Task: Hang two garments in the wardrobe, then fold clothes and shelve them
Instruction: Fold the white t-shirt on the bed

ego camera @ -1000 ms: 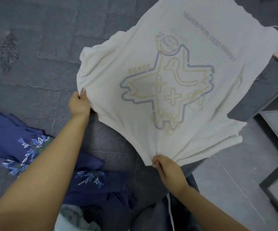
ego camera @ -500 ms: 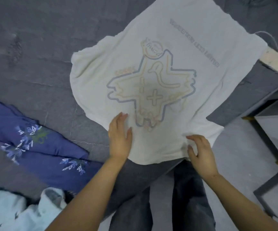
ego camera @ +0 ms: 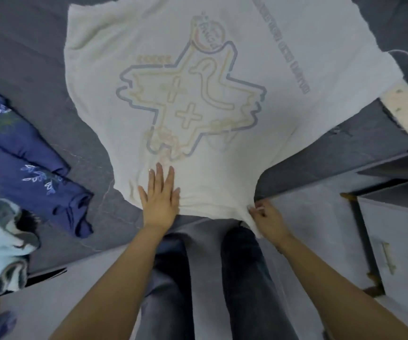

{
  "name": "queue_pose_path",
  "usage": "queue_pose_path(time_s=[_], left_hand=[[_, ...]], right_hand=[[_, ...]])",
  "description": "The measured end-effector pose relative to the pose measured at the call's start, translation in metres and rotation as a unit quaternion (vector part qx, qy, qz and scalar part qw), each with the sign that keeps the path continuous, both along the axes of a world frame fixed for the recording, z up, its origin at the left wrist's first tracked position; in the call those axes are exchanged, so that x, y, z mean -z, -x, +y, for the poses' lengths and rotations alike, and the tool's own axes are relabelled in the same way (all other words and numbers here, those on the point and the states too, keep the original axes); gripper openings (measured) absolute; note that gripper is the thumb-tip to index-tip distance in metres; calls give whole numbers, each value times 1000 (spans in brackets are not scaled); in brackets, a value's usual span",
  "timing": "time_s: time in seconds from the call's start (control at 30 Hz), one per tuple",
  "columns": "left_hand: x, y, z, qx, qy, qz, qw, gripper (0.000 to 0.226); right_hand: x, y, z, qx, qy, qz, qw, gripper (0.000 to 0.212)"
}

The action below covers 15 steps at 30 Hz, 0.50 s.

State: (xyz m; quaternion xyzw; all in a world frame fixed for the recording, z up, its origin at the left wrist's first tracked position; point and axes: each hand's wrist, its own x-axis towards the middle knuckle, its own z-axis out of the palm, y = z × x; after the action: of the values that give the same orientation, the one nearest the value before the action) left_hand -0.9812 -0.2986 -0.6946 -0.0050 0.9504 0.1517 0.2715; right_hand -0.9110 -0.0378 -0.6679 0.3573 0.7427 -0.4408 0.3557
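A white T-shirt [ego camera: 198, 94] with a faded star-shaped print is seen spread flat across a grey bed [ego camera: 38, 40], its near hem reaching the bed's front edge and its right side draped over the corner. The shirt is pressed down near the hem by the left hand [ego camera: 160, 200], laid palm-down with its fingers straight, the middle ones held close together and the thumb and little finger slightly splayed. The hem's right corner, just off the bed's edge, is pinched by the right hand [ego camera: 268, 218], its fingers curled around a bunched fold of the fabric. To the left of the shirt, well apart from it, a navy garment [ego camera: 34, 168] with pale blue leaf embroidery is seen lying on the bed, and a crumpled light blue garment [ego camera: 2, 244] lies at the bed's near left edge. A phone [ego camera: 405, 111] in a light case is seen face-down at the right of the bed, just beside the shirt's edge, with a thin cable curving away from it. Legs in dark jeans [ego camera: 242, 278] are visible below, between the forearms, above a pale floor. A cabinet [ego camera: 394, 229] with a dark frame is partly shown at the right.
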Motion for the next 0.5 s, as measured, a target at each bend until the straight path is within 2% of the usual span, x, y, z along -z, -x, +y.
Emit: queue_pose_path(time_s=[0.07,0.1,0.13,0.17,0.2,0.27,0.3,0.33,0.5], left_hand=[[-7,-9,13,-113,-37,17,993,63],[-11,-14,20,-204,-52,41,977,67],[-15,-19,28,-317,-62,66,944,72],[-18,-23,34,-441,-71,82,891,76],[-20,-26,38,-552,-95,84,824,76],[-24,-27,46,-693,-210,53,688,71],[-25,-29,49,-721,-272,25,637,68],[-26,-30,51,-728,-311,-2,611,65],[-28,-40,58,-700,-429,-95,562,64]], right_hand=[[-1,-10,4,1,24,-18,1000,24],[-1,-13,7,-14,25,-18,999,24],[0,-13,11,-25,18,-12,999,23],[0,-12,13,-21,7,5,1000,21],[-2,-9,16,-3,-5,33,999,20],[-4,4,20,43,-3,90,995,22],[-4,12,21,54,12,101,993,24],[-3,20,22,56,32,101,993,27],[4,45,12,53,124,30,990,40]])
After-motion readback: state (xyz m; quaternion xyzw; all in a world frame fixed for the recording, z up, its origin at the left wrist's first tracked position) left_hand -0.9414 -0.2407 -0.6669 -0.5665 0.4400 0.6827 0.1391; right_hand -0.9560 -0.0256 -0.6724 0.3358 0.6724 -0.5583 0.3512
